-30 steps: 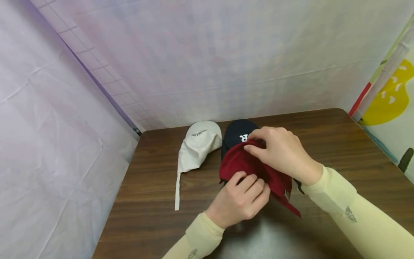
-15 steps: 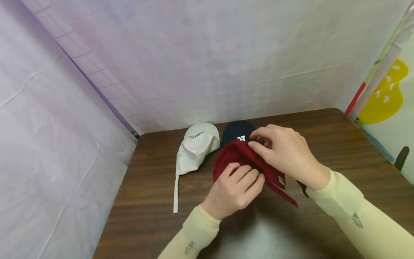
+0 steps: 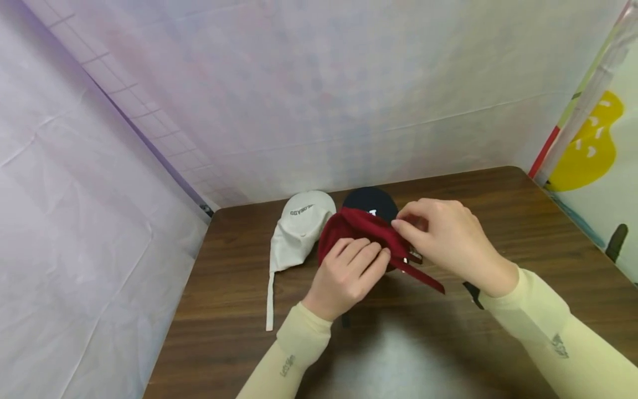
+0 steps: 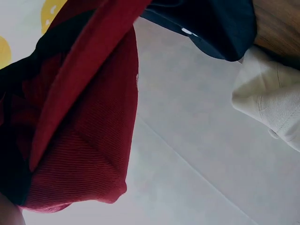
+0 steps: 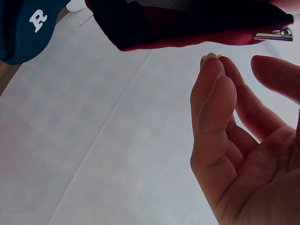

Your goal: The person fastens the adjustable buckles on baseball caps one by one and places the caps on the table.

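Note:
A dark red baseball cap (image 3: 359,224) hangs above the table, and my left hand (image 3: 349,271) grips it by its near edge. Its loose strap points down to the right; in the right wrist view a metal buckle (image 5: 274,35) shows at one end of the cap. Dark lining faces the left wrist camera. My right hand (image 3: 448,241) is just right of the cap; the right wrist view shows its bent fingers (image 5: 213,108) apart from the cap, with a gap between thumb and fingers. Behind lies a navy cap (image 3: 371,200) with a white letter, partly covered by the red one.
Left of the navy cap, a cream cap (image 3: 301,230) with dark lettering lies on the brown wooden table (image 3: 219,299), its strap stretched toward me. A black strap end (image 3: 473,295) shows beside my right wrist. Pale cloth (image 3: 319,100) hangs along the table's back edge.
The red cap and my left hand have moved left and up, and the cap has tilted. My right hand, earlier at the cap's rim, is now apart from it.

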Motion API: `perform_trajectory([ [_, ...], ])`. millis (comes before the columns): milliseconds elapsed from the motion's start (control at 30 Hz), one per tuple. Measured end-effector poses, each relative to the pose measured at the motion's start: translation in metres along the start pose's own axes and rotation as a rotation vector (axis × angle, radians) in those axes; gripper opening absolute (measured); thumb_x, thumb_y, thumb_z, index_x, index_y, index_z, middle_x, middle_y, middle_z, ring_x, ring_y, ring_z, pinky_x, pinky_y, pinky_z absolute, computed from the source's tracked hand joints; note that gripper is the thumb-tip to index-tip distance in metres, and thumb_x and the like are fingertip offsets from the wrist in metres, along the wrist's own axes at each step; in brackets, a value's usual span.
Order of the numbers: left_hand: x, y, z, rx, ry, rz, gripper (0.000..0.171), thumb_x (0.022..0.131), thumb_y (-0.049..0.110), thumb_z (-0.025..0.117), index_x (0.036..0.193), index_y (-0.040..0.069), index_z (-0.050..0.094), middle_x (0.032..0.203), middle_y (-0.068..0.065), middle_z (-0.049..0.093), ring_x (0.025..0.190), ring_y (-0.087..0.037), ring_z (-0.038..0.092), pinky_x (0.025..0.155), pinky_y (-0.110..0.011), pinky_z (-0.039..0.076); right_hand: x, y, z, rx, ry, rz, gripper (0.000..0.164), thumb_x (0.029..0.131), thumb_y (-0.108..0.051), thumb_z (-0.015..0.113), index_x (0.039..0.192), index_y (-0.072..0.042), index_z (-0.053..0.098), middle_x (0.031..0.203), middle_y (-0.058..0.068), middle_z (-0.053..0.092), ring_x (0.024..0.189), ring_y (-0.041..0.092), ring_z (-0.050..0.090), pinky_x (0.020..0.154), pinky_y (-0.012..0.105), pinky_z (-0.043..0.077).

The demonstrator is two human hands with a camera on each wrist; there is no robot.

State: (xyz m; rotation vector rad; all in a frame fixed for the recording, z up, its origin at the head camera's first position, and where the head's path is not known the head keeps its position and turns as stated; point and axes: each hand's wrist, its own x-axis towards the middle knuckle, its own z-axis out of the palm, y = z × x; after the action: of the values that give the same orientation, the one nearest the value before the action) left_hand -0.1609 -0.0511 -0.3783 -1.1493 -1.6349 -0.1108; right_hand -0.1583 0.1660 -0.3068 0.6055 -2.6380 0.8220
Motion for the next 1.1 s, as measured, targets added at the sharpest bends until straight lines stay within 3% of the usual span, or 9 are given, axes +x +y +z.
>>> perform_trajectory([
  [367,-0.004,-0.012,0.006,0.017,-0.013,-0.025,0.019,0.092,0.006,0.072,0.11,0.003,0.073,0.104,-0.011,0.071,0.093,-0.025,0.066,0.082,-0.037,0.054,-0.004,0.003,-0.004,0.103,-0.055,0.029,0.013,0.095,-0.031,0.071,0.087,-0.021,0.073,0.074,-0.01,0.067,0.056,0.007,0.059,0.055,0.033,0.049],
  [600,-0.002,-0.017,0.009,0.019,-0.003,-0.04,0.019,0.091,0.003,0.071,0.11,0.003,0.074,0.103,-0.011,0.071,0.093,-0.025,0.066,0.081,-0.036,0.054,-0.004,0.008,-0.002,0.228,-0.208,0.051,0.004,0.092,-0.025,0.075,0.092,-0.022,0.072,0.08,-0.008,0.069,0.068,0.011,0.063,0.06,0.032,0.052],
  [767,-0.002,-0.017,0.013,0.013,0.019,-0.047,0.018,0.089,0.002,0.071,0.107,0.002,0.074,0.102,-0.01,0.071,0.092,-0.024,0.066,0.079,-0.034,0.055,-0.003,0.011,0.003,0.33,-0.283,0.064,0.013,0.087,-0.015,0.078,0.095,-0.021,0.07,0.081,-0.005,0.069,0.074,0.014,0.065,0.063,0.033,0.055],
  [900,-0.002,-0.018,0.014,0.006,0.032,-0.058,0.018,0.088,0.002,0.071,0.106,0.003,0.074,0.101,-0.01,0.071,0.091,-0.024,0.066,0.076,-0.033,0.055,-0.001,0.013,0.009,0.369,-0.292,0.066,0.019,0.084,-0.012,0.08,0.095,-0.02,0.067,0.081,-0.002,0.067,0.073,0.016,0.065,0.064,0.033,0.055],
  [1100,-0.003,-0.02,0.015,-0.007,0.034,-0.068,0.019,0.087,0.002,0.071,0.106,0.003,0.074,0.1,-0.01,0.07,0.09,-0.024,0.066,0.075,-0.032,0.056,-0.001,0.013,0.013,0.34,-0.273,0.085,0.021,0.081,-0.011,0.08,0.09,-0.02,0.063,0.074,-0.001,0.062,0.066,0.017,0.06,0.059,0.032,0.05],
])
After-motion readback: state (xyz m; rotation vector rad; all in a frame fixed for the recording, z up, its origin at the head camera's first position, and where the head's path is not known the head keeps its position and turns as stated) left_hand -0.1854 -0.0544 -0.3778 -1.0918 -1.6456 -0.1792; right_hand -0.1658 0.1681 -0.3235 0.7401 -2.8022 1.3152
